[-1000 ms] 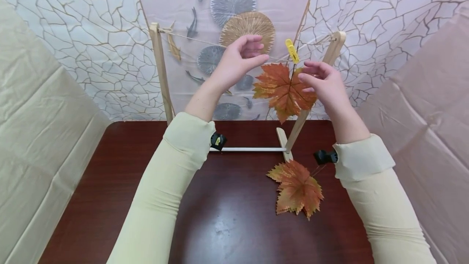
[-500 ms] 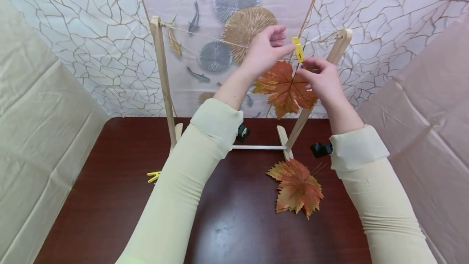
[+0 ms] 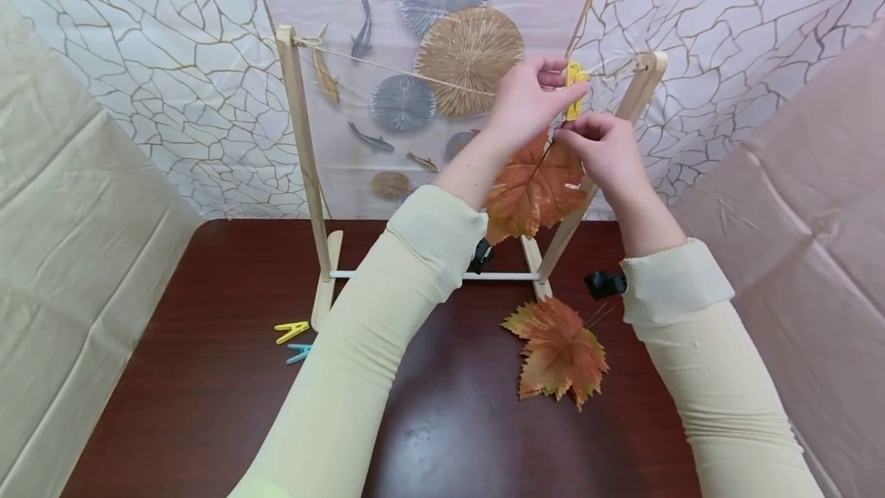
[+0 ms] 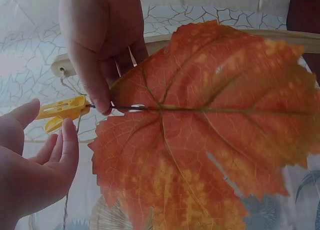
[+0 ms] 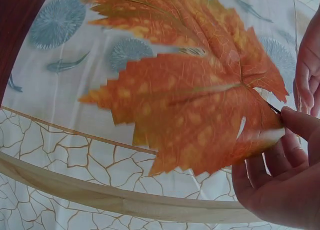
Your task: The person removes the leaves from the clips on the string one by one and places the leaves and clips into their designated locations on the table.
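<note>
My left hand [image 3: 528, 102] pinches a yellow clothespin [image 3: 575, 91] between thumb and fingers, up at the string near the right post. An orange-red artificial maple leaf [image 3: 535, 190] hangs below it. In the left wrist view the dark stem [image 4: 131, 108] runs from the leaf up to the clothespin's tip, close to where the string passes. Just beneath the clothespin, my right hand [image 3: 608, 152] pinches that stem at the leaf's base. The right wrist view shows the thumb [image 5: 300, 121] on the stem, with the other fingers partly behind the leaf.
The string [image 3: 394, 71] spans two wooden posts [image 3: 304, 152], joined low down by a white rod [image 3: 501, 277]. More maple leaves [image 3: 561, 352] lie on the dark table [image 3: 456, 421]. A yellow clothespin [image 3: 291, 331] and a blue clothespin [image 3: 300, 353] lie at left.
My left hand has moved right and taken hold of the clothespin. My right fingers have closed on the stem. The hanging leaf has shifted slightly down and left.
</note>
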### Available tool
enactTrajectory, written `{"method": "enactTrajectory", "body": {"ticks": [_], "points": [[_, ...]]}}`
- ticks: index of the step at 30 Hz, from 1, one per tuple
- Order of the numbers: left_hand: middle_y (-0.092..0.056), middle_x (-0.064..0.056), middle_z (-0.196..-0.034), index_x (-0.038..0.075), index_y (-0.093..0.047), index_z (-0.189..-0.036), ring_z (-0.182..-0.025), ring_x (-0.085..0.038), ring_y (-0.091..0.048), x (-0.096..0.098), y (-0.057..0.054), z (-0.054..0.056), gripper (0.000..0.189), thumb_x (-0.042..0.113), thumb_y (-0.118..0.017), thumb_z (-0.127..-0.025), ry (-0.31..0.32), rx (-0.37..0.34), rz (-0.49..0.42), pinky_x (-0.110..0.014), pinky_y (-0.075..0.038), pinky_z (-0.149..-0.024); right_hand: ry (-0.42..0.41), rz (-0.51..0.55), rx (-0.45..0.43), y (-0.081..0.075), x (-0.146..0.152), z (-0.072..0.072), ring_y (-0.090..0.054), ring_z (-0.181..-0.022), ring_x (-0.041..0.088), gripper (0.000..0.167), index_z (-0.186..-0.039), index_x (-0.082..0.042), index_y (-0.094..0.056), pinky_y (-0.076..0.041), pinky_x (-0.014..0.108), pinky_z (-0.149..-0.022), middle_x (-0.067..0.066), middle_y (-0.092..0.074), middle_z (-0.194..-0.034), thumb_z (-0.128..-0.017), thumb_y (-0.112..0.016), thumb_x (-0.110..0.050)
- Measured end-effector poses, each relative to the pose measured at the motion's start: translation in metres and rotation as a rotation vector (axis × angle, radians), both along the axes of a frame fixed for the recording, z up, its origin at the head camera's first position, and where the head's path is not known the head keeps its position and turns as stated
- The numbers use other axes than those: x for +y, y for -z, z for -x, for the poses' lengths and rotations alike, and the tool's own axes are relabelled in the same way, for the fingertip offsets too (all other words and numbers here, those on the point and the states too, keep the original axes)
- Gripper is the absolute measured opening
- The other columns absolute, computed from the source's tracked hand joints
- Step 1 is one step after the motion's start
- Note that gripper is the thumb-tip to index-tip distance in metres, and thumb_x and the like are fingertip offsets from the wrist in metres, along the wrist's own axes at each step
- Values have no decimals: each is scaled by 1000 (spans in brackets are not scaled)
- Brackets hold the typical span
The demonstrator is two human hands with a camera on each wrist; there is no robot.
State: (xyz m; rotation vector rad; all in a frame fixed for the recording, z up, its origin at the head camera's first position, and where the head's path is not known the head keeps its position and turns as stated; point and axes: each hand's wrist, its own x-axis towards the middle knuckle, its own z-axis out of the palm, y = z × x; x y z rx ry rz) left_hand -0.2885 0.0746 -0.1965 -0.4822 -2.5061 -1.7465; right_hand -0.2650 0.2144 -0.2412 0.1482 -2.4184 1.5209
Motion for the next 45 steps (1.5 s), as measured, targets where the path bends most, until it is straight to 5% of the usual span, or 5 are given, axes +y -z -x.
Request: {"method": "enactTrajectory", "body": {"ticks": [7,18,25,34,45], "points": [[-66,0,-106,13,-60,-118,-97,-5,-59,3,-2,-3,36,30,-67,-87,-5,43,-5,-10,-44,-74,-29,23,-5,-1,-1,-2,-53,-64,-4,25,-67,-28,-65,-42,13,-62,-22,-61,-63,-86,-65,-11],[-64,-2,-89,8,-63,-100,-74,-7,-61,0,1,-11,18,22,-64,-89,4,122,-99,-11,-49,-64,-29,-51,-5,-1,1,-5,-54,-65,-4,7,-85,-8,-70,-43,12,-61,-24,-60,-63,-86,-65,-13],[-62,-3,-82,3,-62,-95,-75,-11,-63,-6,2,-8,16,16,-66,-87,-22,134,-248,-14,-53,-65,-60,-63,-12,1,2,-7,-54,-61,-4,15,-73,-22,-69,-42,13,-58,-23,-61,-62,-86,-66,-13],[-63,-6,-84,0,-61,-94,-75,-10,-63,-21,-8,-9,15,10,-67,-85,-42,138,-440,-19,-55,-66,-51,-135,-38,6,5,-9,-54,-60,-3,16,-71,-21,-66,-44,14,-59,-24,-60,-60,-85,-67,-15],[-62,-5,-85,-1,-60,-96,-80,-13,-63,-37,-11,-11,16,9,-67,-85,-42,137,-506,-22,-56,-68,-46,-202,-79,16,13,-14,-52,-63,-3,10,-75,-15,-65,-42,16,-57,-23,-59,-62,-84,-68,-16]]}}
